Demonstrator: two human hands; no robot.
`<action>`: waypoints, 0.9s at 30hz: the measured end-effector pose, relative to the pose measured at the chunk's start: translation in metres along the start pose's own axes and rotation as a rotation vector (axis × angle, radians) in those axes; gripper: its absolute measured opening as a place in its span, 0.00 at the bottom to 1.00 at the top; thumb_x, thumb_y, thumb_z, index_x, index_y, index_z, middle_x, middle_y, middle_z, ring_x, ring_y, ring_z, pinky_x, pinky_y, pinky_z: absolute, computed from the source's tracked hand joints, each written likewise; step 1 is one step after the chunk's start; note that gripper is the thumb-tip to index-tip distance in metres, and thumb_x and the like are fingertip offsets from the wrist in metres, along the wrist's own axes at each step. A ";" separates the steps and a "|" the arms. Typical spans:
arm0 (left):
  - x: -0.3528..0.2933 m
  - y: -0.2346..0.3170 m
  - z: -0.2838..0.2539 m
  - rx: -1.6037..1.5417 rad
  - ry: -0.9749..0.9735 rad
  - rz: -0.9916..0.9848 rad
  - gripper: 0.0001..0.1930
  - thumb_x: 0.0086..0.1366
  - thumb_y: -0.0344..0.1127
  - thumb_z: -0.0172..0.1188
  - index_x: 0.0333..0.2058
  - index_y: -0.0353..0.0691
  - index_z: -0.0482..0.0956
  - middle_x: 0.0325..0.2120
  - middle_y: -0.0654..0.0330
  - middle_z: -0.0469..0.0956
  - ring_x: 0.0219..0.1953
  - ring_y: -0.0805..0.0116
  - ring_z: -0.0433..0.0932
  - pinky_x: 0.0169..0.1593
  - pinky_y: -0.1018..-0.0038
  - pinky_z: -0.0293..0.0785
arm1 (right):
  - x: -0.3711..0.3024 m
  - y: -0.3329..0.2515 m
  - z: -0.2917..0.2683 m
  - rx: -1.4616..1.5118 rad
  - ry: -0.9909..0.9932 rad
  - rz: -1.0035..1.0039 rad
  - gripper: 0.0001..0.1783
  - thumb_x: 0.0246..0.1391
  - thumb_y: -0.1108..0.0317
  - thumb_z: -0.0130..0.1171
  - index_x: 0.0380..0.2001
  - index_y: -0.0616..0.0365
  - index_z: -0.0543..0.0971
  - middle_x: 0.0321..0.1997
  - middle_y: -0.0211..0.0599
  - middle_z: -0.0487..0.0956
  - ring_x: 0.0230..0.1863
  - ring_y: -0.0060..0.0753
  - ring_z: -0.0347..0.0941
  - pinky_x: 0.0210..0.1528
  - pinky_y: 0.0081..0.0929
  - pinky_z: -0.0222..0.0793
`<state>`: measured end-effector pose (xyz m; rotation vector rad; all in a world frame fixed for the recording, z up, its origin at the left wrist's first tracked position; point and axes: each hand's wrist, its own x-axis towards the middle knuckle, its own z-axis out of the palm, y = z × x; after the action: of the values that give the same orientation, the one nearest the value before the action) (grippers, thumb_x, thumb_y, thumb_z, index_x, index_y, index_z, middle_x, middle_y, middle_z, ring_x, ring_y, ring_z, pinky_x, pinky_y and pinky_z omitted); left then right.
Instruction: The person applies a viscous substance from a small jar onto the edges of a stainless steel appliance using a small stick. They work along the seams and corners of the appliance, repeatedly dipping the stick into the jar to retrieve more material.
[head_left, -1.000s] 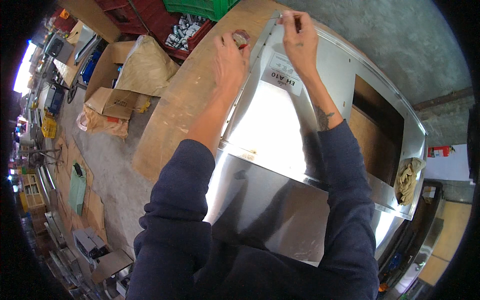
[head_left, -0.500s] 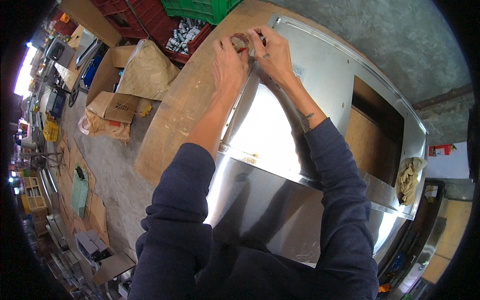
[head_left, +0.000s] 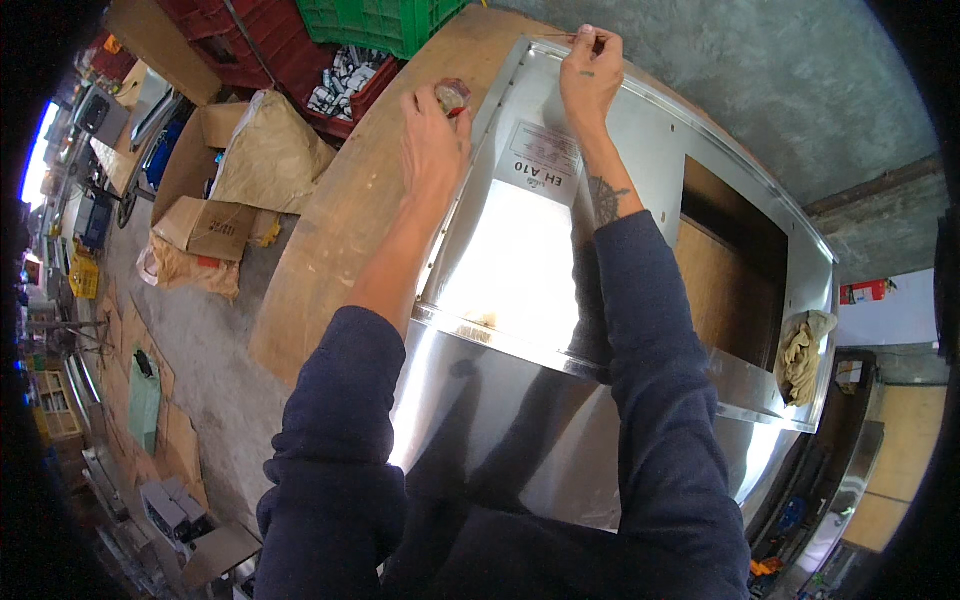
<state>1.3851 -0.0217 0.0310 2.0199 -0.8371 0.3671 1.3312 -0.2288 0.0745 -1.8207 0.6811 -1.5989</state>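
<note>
The right hand [head_left: 590, 75] has parted from the left hand [head_left: 432, 140].

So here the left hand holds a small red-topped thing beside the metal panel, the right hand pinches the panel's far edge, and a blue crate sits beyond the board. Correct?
Not quite: in the head view the crate is green, not blue. The left hand does hold the small red-topped thing beside the metal panel, and the right hand pinches its far edge.

Small red-and-clear container [head_left: 453, 95], gripped in left hand [head_left: 432, 140]. Shiny steel panel [head_left: 520, 280] flat beneath both hands, top edge pinched by right hand [head_left: 590, 75].
</note>
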 end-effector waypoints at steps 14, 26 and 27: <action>-0.002 -0.001 -0.003 0.020 -0.005 0.010 0.25 0.73 0.38 0.68 0.59 0.31 0.68 0.51 0.37 0.71 0.46 0.30 0.81 0.49 0.44 0.78 | -0.001 0.063 0.028 -0.051 -0.038 -0.001 0.14 0.73 0.61 0.59 0.43 0.63 0.80 0.36 0.55 0.86 0.40 0.62 0.83 0.48 0.52 0.76; -0.002 -0.003 -0.003 0.025 -0.010 0.010 0.26 0.73 0.39 0.68 0.60 0.31 0.68 0.52 0.36 0.71 0.47 0.31 0.80 0.49 0.45 0.78 | -0.001 0.061 0.027 -0.079 -0.112 -0.002 0.14 0.72 0.61 0.59 0.42 0.64 0.80 0.37 0.57 0.87 0.41 0.65 0.84 0.47 0.53 0.77; -0.001 -0.003 -0.003 0.023 -0.011 0.010 0.26 0.73 0.39 0.68 0.60 0.31 0.68 0.52 0.36 0.71 0.47 0.31 0.80 0.49 0.45 0.78 | -0.001 0.062 0.027 -0.078 -0.112 -0.004 0.14 0.72 0.61 0.59 0.42 0.64 0.80 0.37 0.57 0.87 0.41 0.65 0.84 0.47 0.53 0.77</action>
<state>1.3863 -0.0171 0.0302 2.0408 -0.8540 0.3733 1.3588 -0.2672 0.0265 -1.9534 0.6978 -1.4790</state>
